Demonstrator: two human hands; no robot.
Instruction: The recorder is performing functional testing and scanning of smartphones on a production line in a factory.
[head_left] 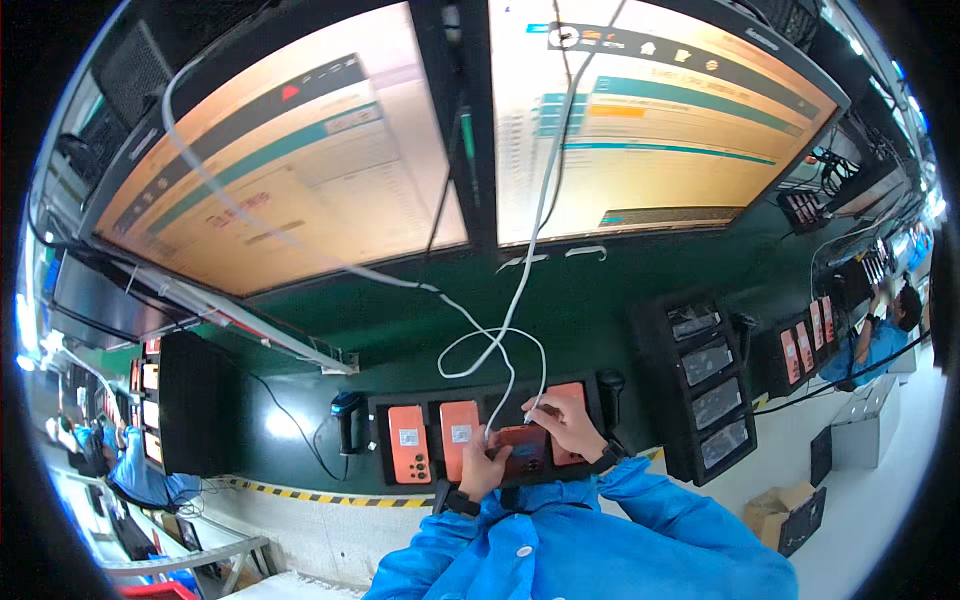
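Bright blue long sleeves with a white button, and dark bands on both wrists.

Two large lit monitors (pixel 300 160) hang above a dark green table (pixel 400 330) edged with yellow-black tape (pixel 300 492).

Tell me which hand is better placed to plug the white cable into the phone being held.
Right, most likely. The right hand sits at the end of the white cable, over the top edge of the orange phone. The left hand grips the phone's left side, steadying it.
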